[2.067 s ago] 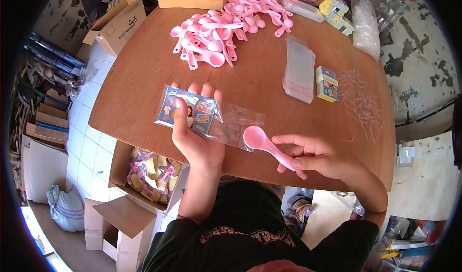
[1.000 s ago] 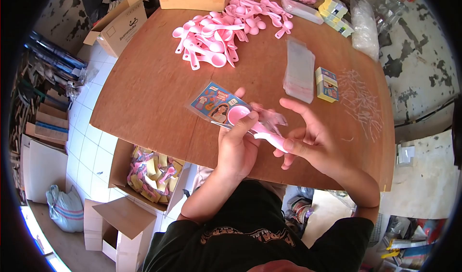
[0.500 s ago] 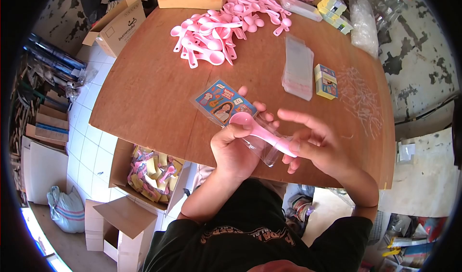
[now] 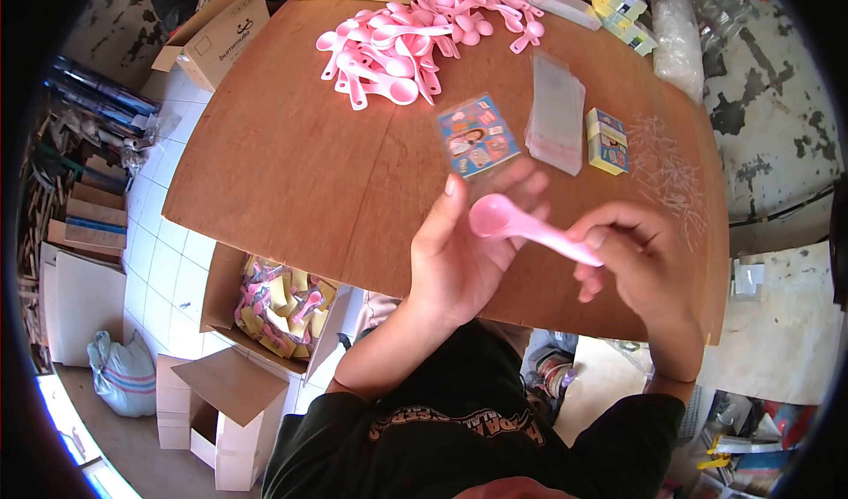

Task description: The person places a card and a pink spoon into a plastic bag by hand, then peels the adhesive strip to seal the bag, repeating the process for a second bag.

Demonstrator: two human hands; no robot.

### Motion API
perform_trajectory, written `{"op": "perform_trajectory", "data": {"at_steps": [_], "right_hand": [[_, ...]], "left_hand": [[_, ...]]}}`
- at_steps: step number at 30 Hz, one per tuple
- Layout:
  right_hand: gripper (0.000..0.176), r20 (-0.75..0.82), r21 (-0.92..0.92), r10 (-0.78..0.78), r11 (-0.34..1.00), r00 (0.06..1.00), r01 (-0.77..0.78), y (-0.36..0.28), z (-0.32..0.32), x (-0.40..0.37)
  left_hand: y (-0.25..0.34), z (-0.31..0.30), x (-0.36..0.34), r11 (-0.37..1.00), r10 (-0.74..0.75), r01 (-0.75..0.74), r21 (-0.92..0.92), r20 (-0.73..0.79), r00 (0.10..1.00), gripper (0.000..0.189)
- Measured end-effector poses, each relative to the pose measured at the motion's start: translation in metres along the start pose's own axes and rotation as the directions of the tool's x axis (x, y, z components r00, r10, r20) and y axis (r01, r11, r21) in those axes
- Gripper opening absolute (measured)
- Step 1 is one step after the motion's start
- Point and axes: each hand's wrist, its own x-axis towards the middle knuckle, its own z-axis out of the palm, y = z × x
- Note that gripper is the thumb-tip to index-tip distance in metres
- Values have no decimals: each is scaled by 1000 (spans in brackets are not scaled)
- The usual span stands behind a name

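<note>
My left hand [image 4: 459,252] holds a clear plastic bag [image 4: 484,159] that stands up from its fingers, with a colourful printed card [image 4: 477,137] in the bag's upper end. My right hand [image 4: 640,256] pinches the handle of a pink plastic spoon [image 4: 521,223]. The spoon's bowl sits at the bag's lower end, against my left palm and fingers. Both hands hover above the near edge of the brown wooden table [image 4: 291,163].
A heap of pink spoons [image 4: 406,40] lies at the far side of the table. A stack of clear bags [image 4: 556,115] and a small yellow box [image 4: 607,141] lie to the right. An open carton of packed items [image 4: 278,309] stands below the table's left edge.
The bag with the card has swung from lying flat leftwards to pointing up and away. The spoon went from outside the bag's mouth to its lower end. Both hands shifted right.
</note>
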Motion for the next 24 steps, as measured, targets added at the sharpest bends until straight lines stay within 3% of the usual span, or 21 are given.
{"op": "perform_trajectory", "data": {"at_steps": [1, 3, 5, 8, 12, 16, 19, 21, 22, 24], "right_hand": [[18, 25, -15, 16, 1000, 1000, -16, 4, 4, 2], [18, 22, -10, 19, 1000, 1000, -18, 14, 12, 5], [18, 3, 20, -21, 1000, 1000, 21, 22, 18, 8], [18, -51, 62, -103, 992, 993, 106, 32, 21, 11], [18, -106, -12, -268, 963, 958, 268, 47, 28, 15], [16, -67, 74, -309, 947, 949, 313, 66, 30, 23], [27, 11, -72, -372, 926, 928, 371, 71, 28, 29], [50, -80, 98, -392, 912, 917, 398, 74, 32, 31], [67, -41, 138, -337, 930, 941, 339, 76, 26, 30], [68, -70, 102, -383, 916, 921, 389, 73, 28, 31]], "left_hand": [[-1, -1, 1, 1000, 0, 0, -2, 0, 1000, 52], [-4, -2, 1, 977, 193, -164, 138, -226, 955, 44], [-3, -3, 1, 976, 213, -197, 97, -212, 954, 40], [-6, 0, 0, 941, 314, -263, 214, -256, 914, 41], [-6, -2, -1, 957, 239, -192, 217, -216, 947, 42], [-17, -8, 2, 960, 211, -167, 224, -191, 959, 41], [-27, -3, 5, 951, 266, -214, 224, -239, 934, 38], [-29, -9, 3, 962, 216, -165, 219, -230, 949, 36], [-26, -12, 2, 973, 159, -119, 198, -197, 967, 35], [-26, -12, 3, 966, 156, -106, 236, -205, 966, 34]]}}
